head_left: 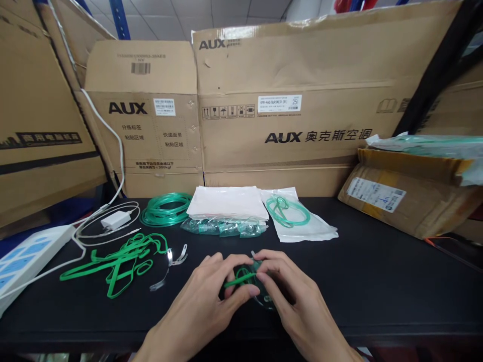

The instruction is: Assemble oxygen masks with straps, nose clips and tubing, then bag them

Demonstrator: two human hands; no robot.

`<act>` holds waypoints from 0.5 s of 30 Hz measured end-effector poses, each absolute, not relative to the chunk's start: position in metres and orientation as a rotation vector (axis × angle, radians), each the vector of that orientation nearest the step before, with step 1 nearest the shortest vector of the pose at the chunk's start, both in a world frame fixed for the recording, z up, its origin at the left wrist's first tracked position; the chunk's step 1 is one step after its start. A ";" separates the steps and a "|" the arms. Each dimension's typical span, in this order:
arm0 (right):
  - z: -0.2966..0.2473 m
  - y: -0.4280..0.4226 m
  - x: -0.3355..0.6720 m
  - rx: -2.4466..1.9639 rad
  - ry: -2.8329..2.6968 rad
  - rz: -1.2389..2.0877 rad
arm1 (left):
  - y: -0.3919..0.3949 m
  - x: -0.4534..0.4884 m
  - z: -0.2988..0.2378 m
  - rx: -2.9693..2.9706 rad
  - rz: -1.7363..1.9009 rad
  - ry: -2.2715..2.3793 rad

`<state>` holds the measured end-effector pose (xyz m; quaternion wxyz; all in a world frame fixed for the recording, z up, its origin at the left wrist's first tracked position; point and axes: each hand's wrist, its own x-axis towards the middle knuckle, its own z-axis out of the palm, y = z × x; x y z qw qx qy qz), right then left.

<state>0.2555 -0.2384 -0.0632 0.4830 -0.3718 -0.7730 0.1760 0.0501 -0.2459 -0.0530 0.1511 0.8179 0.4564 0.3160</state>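
Near the table's front edge, my left hand (222,286) is closed, with a green elastic strap (240,279) between its thumb and fingers. My right hand (290,286) is closed on a clear green oxygen mask (267,300), its fingertips meeting the strap at the mask's edge. Both hands cover much of the mask, so how the strap sits in it is partly hidden. Left of my hands lie more green elastic straps (130,259) in a loose tangle. Beside them are bent clear and metallic strips (177,256).
Behind my hands are stacked white packets (228,201), more clear green masks (226,228), coiled green tubing (166,208) and a bagged tube (289,211). A power strip (35,256) and white adapter (116,219) with cables lie left. Cardboard boxes (388,196) border the table.
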 end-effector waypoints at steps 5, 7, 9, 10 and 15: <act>-0.066 -0.242 0.252 -0.842 -1.914 0.284 | -0.249 0.055 -0.049 2.419 0.894 1.337; -0.067 -0.243 0.251 -0.837 -1.927 0.282 | -0.249 0.057 -0.048 2.407 0.901 1.348; -0.068 -0.244 0.251 -0.821 -1.939 0.292 | -0.249 0.059 -0.048 2.385 0.904 1.363; -0.069 -0.244 0.251 -0.814 -1.943 0.303 | -0.249 0.060 -0.048 2.375 0.905 1.370; -0.069 -0.242 0.253 -0.873 -1.819 0.464 | -0.250 0.061 -0.047 2.350 0.895 1.418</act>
